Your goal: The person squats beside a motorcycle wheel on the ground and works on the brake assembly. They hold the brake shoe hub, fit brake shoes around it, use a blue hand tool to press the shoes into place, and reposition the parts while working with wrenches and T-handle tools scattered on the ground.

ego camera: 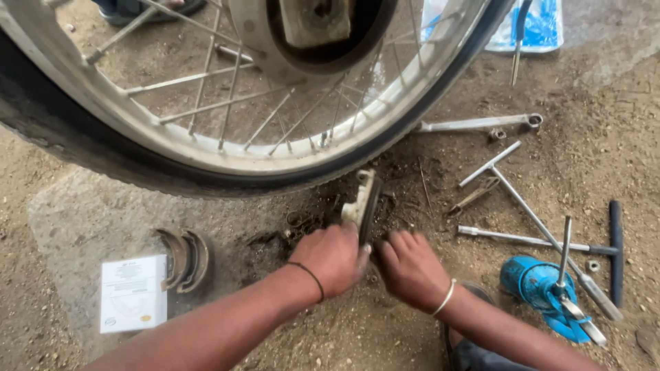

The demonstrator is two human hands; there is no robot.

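Left hand (pixel 335 257): fingers curled, clamped on lower end of brake shoe (pixel 363 201), thin black band at wrist. Brake shoe stands upright on dirt ground (pixel 385 330), just below spoked wheel (pixel 227 148). Right hand (pixel 410 266): fingers bent, half closed, just beside shoe's lower end; contact not clear, light bangle at wrist. Hands close together. Second pair of brake shoes (pixel 184 260) lies left on ground. White rectangular box (pixel 133 293) with small print touches them. Blue-white packet (pixel 533 27) top right. T-handle wrenches (pixel 543 233) right, blue cloth (pixel 540 288) beneath.
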